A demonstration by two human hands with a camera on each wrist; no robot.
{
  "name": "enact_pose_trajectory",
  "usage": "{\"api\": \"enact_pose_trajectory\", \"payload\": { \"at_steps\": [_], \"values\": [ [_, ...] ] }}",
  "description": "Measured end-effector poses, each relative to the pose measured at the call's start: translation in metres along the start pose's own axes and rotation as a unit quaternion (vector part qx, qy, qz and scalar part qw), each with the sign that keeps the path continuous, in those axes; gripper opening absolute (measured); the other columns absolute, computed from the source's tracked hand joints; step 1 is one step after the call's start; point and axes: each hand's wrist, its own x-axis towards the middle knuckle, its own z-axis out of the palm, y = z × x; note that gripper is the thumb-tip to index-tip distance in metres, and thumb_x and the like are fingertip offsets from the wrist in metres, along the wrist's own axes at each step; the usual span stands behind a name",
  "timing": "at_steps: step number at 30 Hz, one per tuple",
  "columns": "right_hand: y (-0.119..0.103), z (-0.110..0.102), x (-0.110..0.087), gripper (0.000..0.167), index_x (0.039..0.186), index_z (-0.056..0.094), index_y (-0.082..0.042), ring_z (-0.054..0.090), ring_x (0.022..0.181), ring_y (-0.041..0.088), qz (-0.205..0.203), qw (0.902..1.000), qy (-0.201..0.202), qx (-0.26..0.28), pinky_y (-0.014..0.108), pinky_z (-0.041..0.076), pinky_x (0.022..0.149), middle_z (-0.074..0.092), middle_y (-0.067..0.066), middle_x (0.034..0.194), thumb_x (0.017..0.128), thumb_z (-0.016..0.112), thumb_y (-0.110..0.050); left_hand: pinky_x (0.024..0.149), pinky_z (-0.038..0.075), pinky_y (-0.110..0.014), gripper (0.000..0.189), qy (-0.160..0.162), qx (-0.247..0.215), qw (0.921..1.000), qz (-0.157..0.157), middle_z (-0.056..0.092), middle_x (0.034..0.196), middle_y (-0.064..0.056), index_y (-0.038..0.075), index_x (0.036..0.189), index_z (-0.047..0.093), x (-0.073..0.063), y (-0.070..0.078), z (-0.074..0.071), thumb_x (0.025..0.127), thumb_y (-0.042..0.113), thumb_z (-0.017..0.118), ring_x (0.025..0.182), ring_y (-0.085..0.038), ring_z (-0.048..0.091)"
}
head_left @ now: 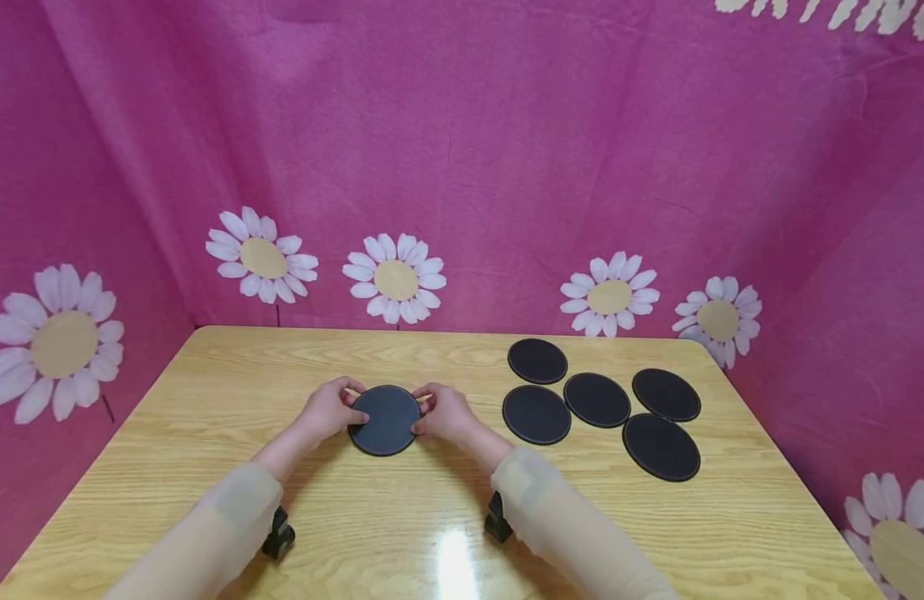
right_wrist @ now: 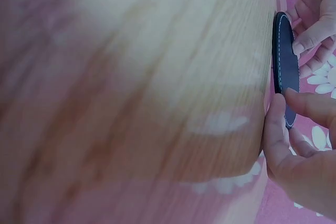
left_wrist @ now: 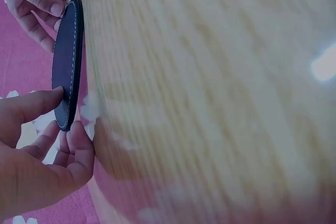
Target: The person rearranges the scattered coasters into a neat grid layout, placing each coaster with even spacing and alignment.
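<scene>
A round black coaster (head_left: 387, 429) with pale stitching round its rim is held between my two hands, a little left of the table's middle. My left hand (head_left: 327, 412) pinches its left edge, the thumb lying on the top face and the fingers at the rim and below. On the opposite edge, my right hand (head_left: 448, 415) pinches it in the same way. Seen side-on in the left wrist view, the coaster (left_wrist: 65, 59) has a thick dark edge; whether it is a single piece or stacked ones I cannot tell. The right wrist view shows the coaster (right_wrist: 287, 59) close above the tabletop.
Several matching black coasters lie flat on the right of the wooden table (head_left: 402, 533), among them a back one (head_left: 537, 361), a middle one (head_left: 596, 400) and a front right one (head_left: 661, 447). A pink cloth (head_left: 462, 167) with white flowers hangs round the table.
</scene>
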Motion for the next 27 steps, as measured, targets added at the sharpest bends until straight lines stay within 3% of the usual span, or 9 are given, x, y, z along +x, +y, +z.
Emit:
{"api": "enact_pose_trajectory", "payload": {
  "at_steps": [7, 15, 22, 27],
  "values": [
    [0.0, -0.007, 0.002, 0.054, 0.116, 0.057, 0.003, 0.053, 0.062, 0.012, 0.003, 0.9996, 0.003, -0.028, 0.03, 0.056, 0.056, 0.052, 0.007, 0.079, 0.067, 0.073, 0.018, 0.053, 0.041, -0.024, 0.043, 0.001, 0.025, 0.9996, 0.016, 0.051, 0.085, -0.009, -0.001, 0.112, 0.057, 0.006, 0.002, 0.005, 0.074, 0.001, 0.076, 0.067, -0.016, 0.046],
    [0.003, -0.012, 0.005, 0.053, 0.117, 0.059, 0.002, 0.049, 0.06, 0.011, -0.02, 0.9949, -0.013, -0.098, 0.022, 0.051, 0.051, 0.052, 0.006, 0.079, 0.067, 0.077, 0.008, 0.057, 0.04, -0.024, 0.04, -0.01, 0.065, 0.9974, 0.031, 0.054, 0.084, -0.009, -0.002, 0.109, 0.059, 0.007, 0.004, 0.005, 0.074, 0.004, 0.077, 0.074, -0.018, 0.048],
    [0.003, -0.012, 0.005, 0.051, 0.116, 0.061, 0.0, 0.049, 0.063, 0.011, -0.06, 0.9756, -0.022, -0.21, 0.019, 0.044, 0.053, 0.055, 0.005, 0.083, 0.069, 0.081, -0.002, 0.06, 0.038, -0.024, 0.038, -0.026, 0.108, 0.9924, 0.054, 0.053, 0.083, -0.008, -0.002, 0.108, 0.06, 0.008, 0.004, 0.006, 0.075, 0.006, 0.077, 0.073, -0.017, 0.047],
    [0.003, -0.012, 0.004, 0.05, 0.116, 0.061, 0.0, 0.05, 0.067, 0.011, -0.071, 0.9718, -0.028, -0.223, 0.02, 0.044, 0.058, 0.057, 0.006, 0.084, 0.07, 0.08, -0.003, 0.062, 0.038, -0.026, 0.037, -0.027, 0.125, 0.9895, 0.067, 0.053, 0.083, -0.009, -0.002, 0.107, 0.06, 0.006, 0.003, 0.005, 0.075, 0.006, 0.077, 0.073, -0.018, 0.047]
  ]
}}
